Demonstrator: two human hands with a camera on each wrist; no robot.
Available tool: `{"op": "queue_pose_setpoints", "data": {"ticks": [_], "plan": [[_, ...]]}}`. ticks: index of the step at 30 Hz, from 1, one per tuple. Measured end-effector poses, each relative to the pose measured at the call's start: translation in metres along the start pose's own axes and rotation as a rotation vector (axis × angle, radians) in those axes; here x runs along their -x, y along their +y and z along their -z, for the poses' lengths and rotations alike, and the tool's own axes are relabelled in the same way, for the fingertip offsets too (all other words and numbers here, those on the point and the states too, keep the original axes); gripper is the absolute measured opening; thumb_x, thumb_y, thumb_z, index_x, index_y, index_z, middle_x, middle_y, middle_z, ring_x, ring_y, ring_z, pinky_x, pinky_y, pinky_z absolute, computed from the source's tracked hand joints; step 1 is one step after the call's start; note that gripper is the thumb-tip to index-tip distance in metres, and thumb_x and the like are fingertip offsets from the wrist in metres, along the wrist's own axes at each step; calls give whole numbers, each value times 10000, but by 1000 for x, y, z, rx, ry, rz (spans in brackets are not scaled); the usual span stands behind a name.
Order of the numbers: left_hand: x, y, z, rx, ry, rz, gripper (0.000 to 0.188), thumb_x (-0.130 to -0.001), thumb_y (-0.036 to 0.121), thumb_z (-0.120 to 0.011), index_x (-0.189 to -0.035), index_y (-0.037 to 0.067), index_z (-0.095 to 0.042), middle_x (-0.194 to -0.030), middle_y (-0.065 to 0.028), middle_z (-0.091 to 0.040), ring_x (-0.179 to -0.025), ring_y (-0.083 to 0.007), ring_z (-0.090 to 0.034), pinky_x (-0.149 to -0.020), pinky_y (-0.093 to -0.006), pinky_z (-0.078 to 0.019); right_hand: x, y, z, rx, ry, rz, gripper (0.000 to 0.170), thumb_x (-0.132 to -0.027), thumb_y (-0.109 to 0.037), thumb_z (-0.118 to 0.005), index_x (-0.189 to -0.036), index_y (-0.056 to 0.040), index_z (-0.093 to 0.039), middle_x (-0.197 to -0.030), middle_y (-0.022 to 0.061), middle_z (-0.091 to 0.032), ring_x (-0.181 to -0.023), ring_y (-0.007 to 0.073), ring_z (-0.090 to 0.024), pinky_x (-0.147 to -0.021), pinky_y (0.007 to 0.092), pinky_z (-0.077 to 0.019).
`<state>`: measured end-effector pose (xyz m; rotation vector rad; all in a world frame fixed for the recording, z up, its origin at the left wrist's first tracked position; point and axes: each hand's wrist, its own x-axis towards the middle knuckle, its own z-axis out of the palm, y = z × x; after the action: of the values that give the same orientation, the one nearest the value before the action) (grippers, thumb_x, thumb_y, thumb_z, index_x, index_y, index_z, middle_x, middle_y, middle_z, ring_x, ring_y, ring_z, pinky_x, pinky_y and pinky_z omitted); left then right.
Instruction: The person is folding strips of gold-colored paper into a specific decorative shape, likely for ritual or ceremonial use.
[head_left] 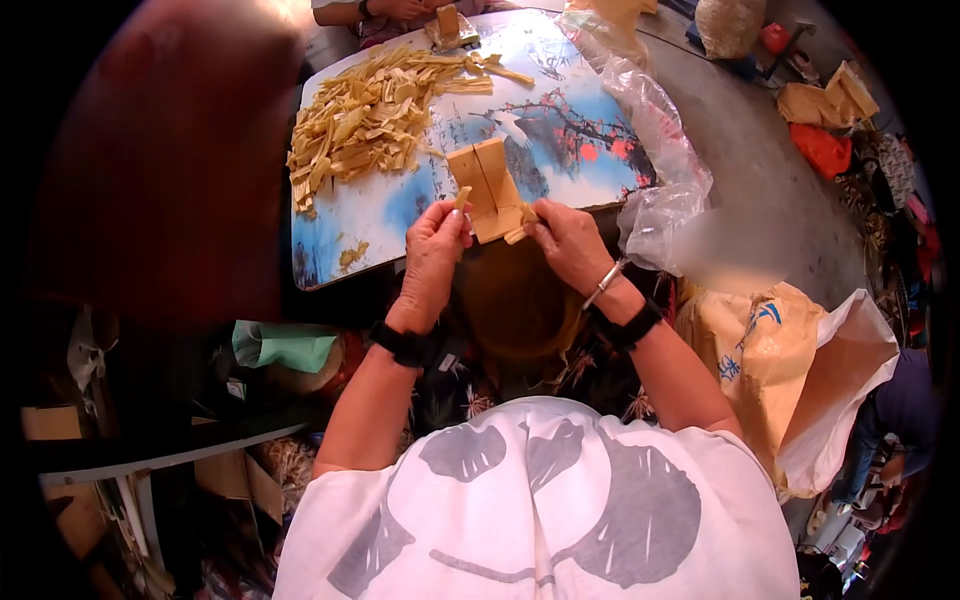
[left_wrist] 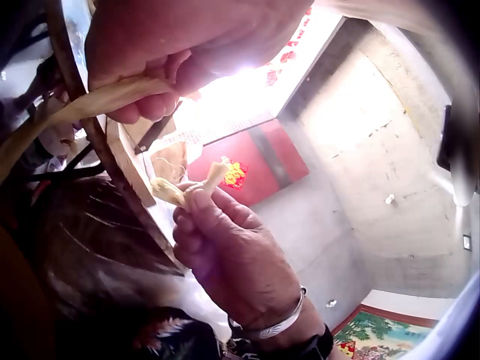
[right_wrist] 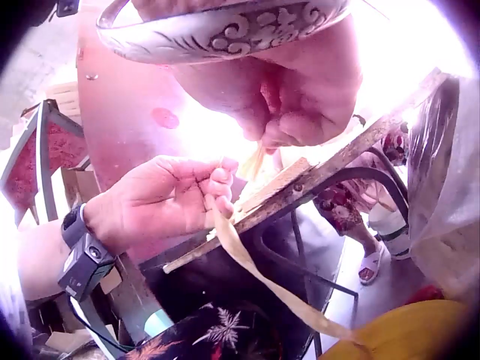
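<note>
left hand [head_left: 432, 250] pinches a long, flat, pale-yellow strip [left_wrist: 105, 97] trailing downward; across from it, right hand [head_left: 575, 245] pinches a short, folded-looking yellow piece [left_wrist: 169, 192].

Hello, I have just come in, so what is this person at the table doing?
The person is working with pale strips by hand. The left hand pinches a long strip that hangs down; the right hand pinches a short piece, folded or knotted, I cannot tell. A wooden stand is at the table's near edge, and a loose pile of strips lies farther back.
</note>
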<state>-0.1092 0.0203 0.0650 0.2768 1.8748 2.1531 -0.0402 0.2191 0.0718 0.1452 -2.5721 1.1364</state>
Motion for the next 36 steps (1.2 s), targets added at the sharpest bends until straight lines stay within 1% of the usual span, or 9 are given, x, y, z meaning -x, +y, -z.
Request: {"op": "queue_pose_setpoints", "data": {"ticks": [4,8,11,14,19,22,23,29,36], "plan": [[49,1,-29,-135,-42,-96,131,-953,47,-584,-1055,9,-654,-872,16,-636,-790,-59,-567,-743,-206,-466,28,-31,6,-135,-151,-275,296,-884,-210,-684,-1121,-39,-631,-788,144,-658,-685,264,-650,-622,357,-495],[77,-19,-39,-240,-65,-108,130,-950,97,-626,-1045,14,-658,-906,15,-660,-829,-50,-576,-768,-200,-490,46,-18,-31,-134,130,101,208,-931,-204,-626,-1062,-54,-685,-789,135,-661,-690,263,-651,-627,331,-502],[91,-42,-23,-155,108,346,155,-954,172,-634,-1021,33,-652,-896,-26,-672,-827,-106,-630,-786,-240,-521,63,-30,-32,-197,185,-10,169,-944,-176,-595,-1022,-57,-687,-801,151,-661,-708,303,-653,-624,341,-508],[109,-34,-7,448,-91,895,180,-948,207,-639,-1003,35,-640,-930,-71,-678,-830,-160,-664,-762,-280,-552,86,-43,-32,-184,59,53,150,-932,-165,-607,-986,-44,-675,-825,177,-660,-727,335,-659,-621,355,-517],[108,-53,-9,273,-167,604,189,-919,75,-637,-1095,6,-653,-996,-48,-671,-801,-137,-660,-694,-269,-550,125,-49,-45,-263,1,60,140,-894,-166,-635,-923,-33,-605,-793,177,-648,-714,379,-647,-631,402,-531],[110,-47,-13,-637,-212,241,130,-914,45,-622,-1025,35,-689,-981,-55,-682,-756,-154,-660,-651,-294,-533,121,-45,-33,-134,156,144,147,-918,-171,-621,-931,-26,-602,-828,169,-652,-699,382,-641,-643,398,-534],[115,-41,-13,-877,-254,-195,116,-892,20,-615,-969,36,-700,-931,-89,-657,-723,-240,-660,-619,-339,-517,118,-36,-38,-73,231,246,165,-960,-180,-593,-922,-20,-598,-865,139,-659,-665,319,-658,-588,366,-536],[126,-14,-31,-1120,-202,-447,213,-850,-22,-603,-1039,42,-677,-898,-133,-592,-768,-343,-640,-650,-381,-532,116,-23,-58,-1046,-70,-943,232,-996,-252,-559,-929,-39,-622,-773,52,-650,-566,119,-637,-461,259,-497],[126,-23,-29,-1079,-67,-514,242,-848,-32,-595,-1072,25,-666,-918,-157,-592,-785,-354,-636,-681,-388,-535,113,-28,-62,-827,-150,-714,183,-985,-242,-577,-964,-73,-644,-755,-14,-633,-591,76,-597,-484,200,-438]]}}
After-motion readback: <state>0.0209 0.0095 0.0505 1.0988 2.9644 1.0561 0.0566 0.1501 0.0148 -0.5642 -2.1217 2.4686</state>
